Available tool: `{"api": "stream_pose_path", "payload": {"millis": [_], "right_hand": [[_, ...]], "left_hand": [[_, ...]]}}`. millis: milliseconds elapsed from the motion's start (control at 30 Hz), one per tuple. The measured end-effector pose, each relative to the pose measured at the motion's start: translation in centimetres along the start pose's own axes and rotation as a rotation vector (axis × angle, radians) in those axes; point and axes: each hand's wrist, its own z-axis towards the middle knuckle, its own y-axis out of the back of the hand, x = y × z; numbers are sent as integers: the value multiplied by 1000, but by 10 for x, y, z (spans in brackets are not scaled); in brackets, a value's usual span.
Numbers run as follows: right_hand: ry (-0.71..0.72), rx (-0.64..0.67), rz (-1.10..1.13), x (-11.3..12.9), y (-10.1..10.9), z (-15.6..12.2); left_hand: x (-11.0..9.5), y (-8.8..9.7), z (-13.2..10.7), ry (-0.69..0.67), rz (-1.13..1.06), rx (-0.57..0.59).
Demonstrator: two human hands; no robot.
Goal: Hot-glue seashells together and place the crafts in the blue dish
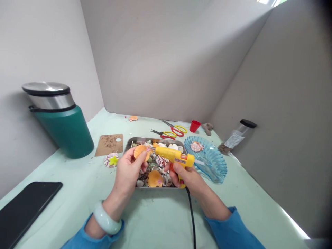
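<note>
Between thumb and fingers my left hand (129, 169) pinches an orange scallop shell (140, 152), which carries a small pink spot. My right hand (186, 176) is wrapped round the handle of a yellow glue gun (171, 154). The gun's nozzle points left and meets the shell's right edge; whether it touches cannot be told. Both hands are above a metal tray (145, 187) filled with mixed seashells. A second orange scallop shell (155, 178) with a pink spot lies at the tray's front. A clear glue stick (199, 162) protrudes from the gun's rear.
Left are a green bottle (64, 128), a black phone (28, 207), a brown card (102, 145) and a shell with a yellow star (110, 160). Scissors (166, 134) and a red cup (194, 126) stand behind. A blue shell-shaped dish (218, 166) and a jar (236, 138) are right.
</note>
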Motion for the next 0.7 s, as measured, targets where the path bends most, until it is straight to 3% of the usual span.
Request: {"api": "stream_pose_path", "payload": {"millis": [300,700], "right_hand": [[27,1,23,-2,1,1],[26,10,2,-2,1,0]], "left_hand": [[-8,-4,-3,49,27,48],[1,1,2,32,17,73]]}}
